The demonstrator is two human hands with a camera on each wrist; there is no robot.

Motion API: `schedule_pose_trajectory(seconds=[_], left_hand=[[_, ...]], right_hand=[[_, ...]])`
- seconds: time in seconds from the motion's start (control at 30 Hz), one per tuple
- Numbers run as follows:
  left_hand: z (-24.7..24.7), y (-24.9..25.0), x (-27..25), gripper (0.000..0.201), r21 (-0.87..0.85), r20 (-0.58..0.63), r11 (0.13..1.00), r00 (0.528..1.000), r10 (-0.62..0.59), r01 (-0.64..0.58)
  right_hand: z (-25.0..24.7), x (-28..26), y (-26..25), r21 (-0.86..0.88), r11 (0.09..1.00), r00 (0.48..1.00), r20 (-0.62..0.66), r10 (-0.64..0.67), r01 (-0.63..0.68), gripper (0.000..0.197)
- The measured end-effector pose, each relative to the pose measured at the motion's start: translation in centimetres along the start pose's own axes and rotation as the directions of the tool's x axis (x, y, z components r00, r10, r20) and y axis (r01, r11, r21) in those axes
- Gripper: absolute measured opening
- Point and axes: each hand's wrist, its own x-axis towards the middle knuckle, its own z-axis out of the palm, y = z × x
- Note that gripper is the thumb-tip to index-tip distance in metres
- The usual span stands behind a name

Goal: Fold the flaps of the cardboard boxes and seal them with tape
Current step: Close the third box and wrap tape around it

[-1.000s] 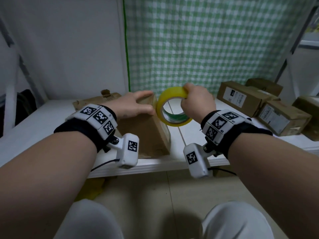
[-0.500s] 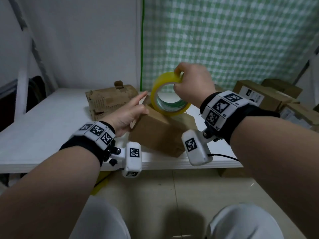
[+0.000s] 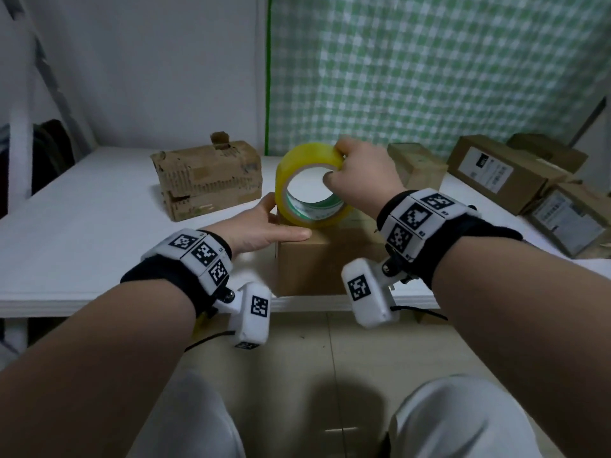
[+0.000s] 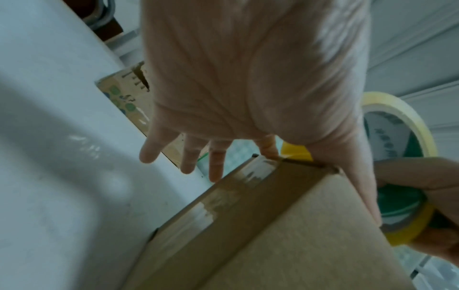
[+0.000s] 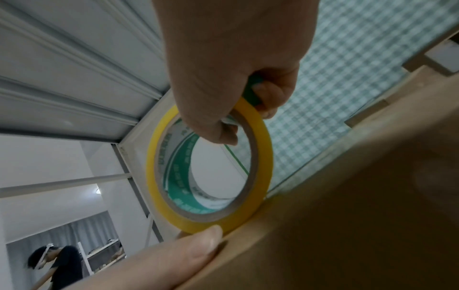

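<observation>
At table edge: right hand point(image 3: 360, 180) grips tape roll point(image 3: 309, 183) on box point(image 3: 317, 262).
Left hand point(image 3: 264, 226): flat, fingers straight, at roll's 8 o'clock.
Advice: pin the tape end, pull roll straight.

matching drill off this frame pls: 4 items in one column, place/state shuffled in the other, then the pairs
Things:
1. tape roll
2. left hand
3. right hand
4. torn box

States:
A. flat on the near box's left top edge
B. grips the roll at its upper rim
C. upright on the near box
D. alone on the table's far left, untouched

Pairs: 1-C, 2-A, 3-B, 4-D
</observation>
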Motion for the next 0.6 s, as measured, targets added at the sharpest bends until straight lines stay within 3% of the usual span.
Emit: schedule_pose_trajectory(seconds=[0.07,0.17,0.33,0.6], left_hand=[[0.1,0.2,-0.1,0.107,0.049,-0.026,0.999,1.0,0.0,0.001],[0.1,0.2,-0.4,0.096,0.126,-0.052,0.992,0.998,-0.026,0.032],[0.0,0.4,-0.4,0.057,0.207,-0.022,0.975,0.996,-0.083,0.085],[0.3,1.6,0.5,0.056,0.326,0.021,0.938,0.99,-0.136,0.122]], right_hand=[[0.0,-0.4,0.4,0.012,1.0,1.0,0.011,-0.007,0.007,0.007],[-0.6,-0.7,0.6,-0.016,0.999,0.999,0.022,-0.042,0.042,0.015],[-3.4,-0.8,3.1,-0.147,0.989,0.999,-0.027,-0.039,0.035,0.039],[-5.6,-1.0,6.2,-0.397,0.917,0.997,-0.032,-0.066,0.048,0.031]])
